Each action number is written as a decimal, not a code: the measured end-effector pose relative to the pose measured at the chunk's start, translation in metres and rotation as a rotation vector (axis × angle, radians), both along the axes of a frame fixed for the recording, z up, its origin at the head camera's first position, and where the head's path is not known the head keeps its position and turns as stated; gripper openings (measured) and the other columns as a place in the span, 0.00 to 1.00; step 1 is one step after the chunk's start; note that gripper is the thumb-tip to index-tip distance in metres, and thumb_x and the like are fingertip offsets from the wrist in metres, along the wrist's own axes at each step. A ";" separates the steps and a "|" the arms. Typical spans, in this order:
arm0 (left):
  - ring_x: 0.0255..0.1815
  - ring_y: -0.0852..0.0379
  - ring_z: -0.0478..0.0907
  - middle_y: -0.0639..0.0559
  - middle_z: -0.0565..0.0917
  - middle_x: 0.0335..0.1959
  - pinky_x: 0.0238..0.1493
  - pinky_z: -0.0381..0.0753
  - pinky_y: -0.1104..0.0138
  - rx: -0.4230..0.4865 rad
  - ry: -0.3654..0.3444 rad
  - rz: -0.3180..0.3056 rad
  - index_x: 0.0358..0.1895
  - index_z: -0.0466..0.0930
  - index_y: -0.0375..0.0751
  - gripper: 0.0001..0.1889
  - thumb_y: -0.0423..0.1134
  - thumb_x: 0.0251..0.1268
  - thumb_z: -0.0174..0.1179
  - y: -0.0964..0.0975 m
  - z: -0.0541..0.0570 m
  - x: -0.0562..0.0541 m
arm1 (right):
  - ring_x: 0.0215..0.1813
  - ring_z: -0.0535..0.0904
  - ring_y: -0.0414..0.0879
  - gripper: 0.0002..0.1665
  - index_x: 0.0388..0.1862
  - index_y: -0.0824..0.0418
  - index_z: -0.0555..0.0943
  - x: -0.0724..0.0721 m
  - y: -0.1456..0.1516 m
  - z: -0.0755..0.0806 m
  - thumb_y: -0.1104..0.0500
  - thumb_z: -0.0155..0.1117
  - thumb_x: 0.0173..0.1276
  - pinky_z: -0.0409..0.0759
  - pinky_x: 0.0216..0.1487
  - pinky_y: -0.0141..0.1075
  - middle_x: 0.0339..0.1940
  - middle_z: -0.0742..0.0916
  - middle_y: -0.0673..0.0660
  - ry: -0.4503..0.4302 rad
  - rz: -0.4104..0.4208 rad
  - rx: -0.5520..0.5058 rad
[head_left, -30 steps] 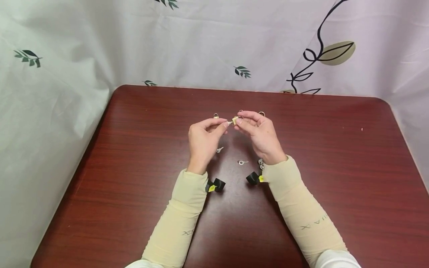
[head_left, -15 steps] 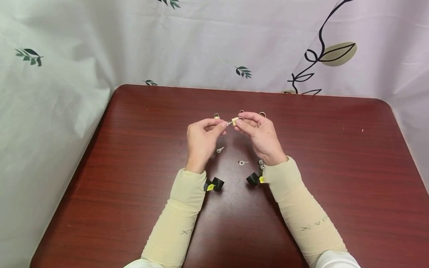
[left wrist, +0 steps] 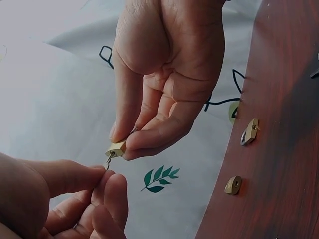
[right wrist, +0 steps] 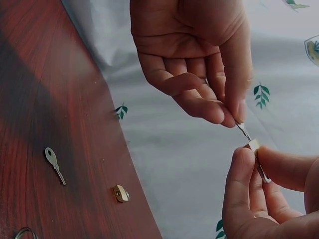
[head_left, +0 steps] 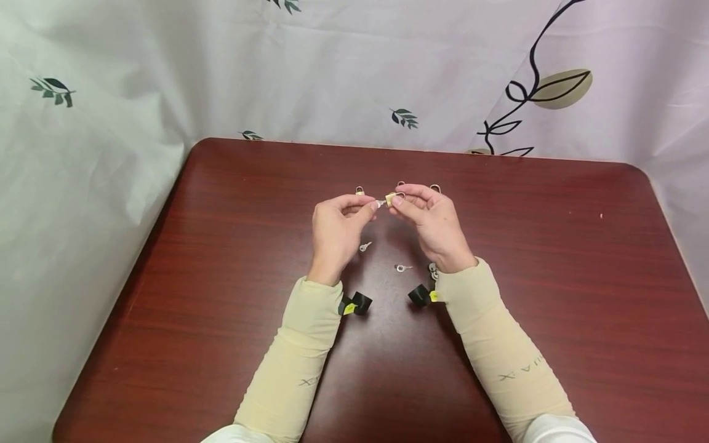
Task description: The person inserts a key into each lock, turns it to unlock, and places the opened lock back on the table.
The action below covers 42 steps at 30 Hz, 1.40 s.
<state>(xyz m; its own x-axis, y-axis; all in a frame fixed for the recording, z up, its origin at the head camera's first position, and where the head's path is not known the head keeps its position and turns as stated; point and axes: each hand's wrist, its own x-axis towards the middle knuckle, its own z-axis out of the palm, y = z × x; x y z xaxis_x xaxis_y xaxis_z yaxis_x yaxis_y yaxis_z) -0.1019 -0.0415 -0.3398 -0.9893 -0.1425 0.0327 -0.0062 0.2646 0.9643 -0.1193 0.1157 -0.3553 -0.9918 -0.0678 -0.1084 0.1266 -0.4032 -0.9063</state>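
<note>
In the head view my left hand (head_left: 336,234) pinches a small silver key (head_left: 380,203) between thumb and forefinger. Facing it, my right hand (head_left: 439,229) holds a small brass padlock (head_left: 390,200) by its body, the shackle pointing away from the key. Both are up off the table. Close up in the left wrist view, the key (left wrist: 108,162) meets the keyhole end of the padlock (left wrist: 116,148); how deep the blade sits I cannot tell. From the right wrist, the key (right wrist: 243,130) lines up with the padlock (right wrist: 254,146), its bow hidden by fingertips.
Other brass padlocks lie beyond the hands, one at left (head_left: 359,191), another at right (head_left: 435,188) partly hidden. Nearer on the dark red table (head_left: 249,203) are a loose key (head_left: 365,247), a second key (head_left: 403,268) and several keys bunched (head_left: 433,269) beside the right wrist.
Both hands stay almost in place, still holding key and padlock. The key's visible angle at the left fingertips shifts slightly. The whole head view drifts a little.
</note>
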 end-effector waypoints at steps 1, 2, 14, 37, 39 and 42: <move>0.32 0.53 0.87 0.51 0.88 0.26 0.31 0.78 0.68 -0.010 0.002 -0.002 0.38 0.90 0.38 0.05 0.36 0.63 0.70 0.000 0.000 0.000 | 0.33 0.86 0.40 0.12 0.40 0.61 0.83 0.000 0.000 0.000 0.76 0.61 0.68 0.84 0.43 0.32 0.32 0.89 0.52 0.003 0.001 0.003; 0.32 0.53 0.87 0.52 0.88 0.26 0.30 0.78 0.68 -0.017 0.003 -0.004 0.38 0.90 0.38 0.06 0.36 0.63 0.70 0.001 0.000 0.000 | 0.34 0.86 0.40 0.12 0.41 0.61 0.83 0.000 0.000 0.000 0.76 0.61 0.68 0.84 0.44 0.33 0.33 0.89 0.52 0.005 -0.001 0.010; 0.31 0.52 0.87 0.53 0.88 0.25 0.28 0.75 0.68 -0.032 0.019 0.002 0.38 0.89 0.39 0.06 0.38 0.63 0.70 0.002 0.000 0.001 | 0.34 0.86 0.40 0.12 0.42 0.61 0.82 0.001 -0.002 -0.001 0.76 0.61 0.68 0.84 0.45 0.33 0.34 0.89 0.52 0.019 0.001 0.032; 0.31 0.52 0.87 0.54 0.88 0.24 0.26 0.73 0.68 -0.059 0.016 0.009 0.38 0.90 0.40 0.06 0.39 0.63 0.70 0.004 0.000 0.001 | 0.36 0.85 0.40 0.10 0.44 0.65 0.81 0.001 -0.001 0.000 0.75 0.61 0.69 0.84 0.44 0.32 0.34 0.88 0.52 0.011 0.001 0.059; 0.31 0.52 0.87 0.54 0.88 0.24 0.26 0.73 0.69 -0.062 0.015 0.010 0.38 0.90 0.40 0.06 0.39 0.63 0.70 0.004 0.000 0.001 | 0.36 0.85 0.40 0.10 0.44 0.64 0.81 0.001 -0.001 0.000 0.75 0.61 0.69 0.84 0.44 0.32 0.34 0.88 0.52 0.012 0.000 0.061; 0.31 0.51 0.87 0.54 0.88 0.24 0.26 0.73 0.69 -0.067 0.008 0.010 0.38 0.90 0.40 0.06 0.39 0.63 0.70 0.005 -0.001 0.001 | 0.35 0.85 0.40 0.10 0.42 0.63 0.82 0.001 -0.001 0.000 0.75 0.61 0.68 0.84 0.44 0.32 0.34 0.88 0.51 0.015 0.006 0.058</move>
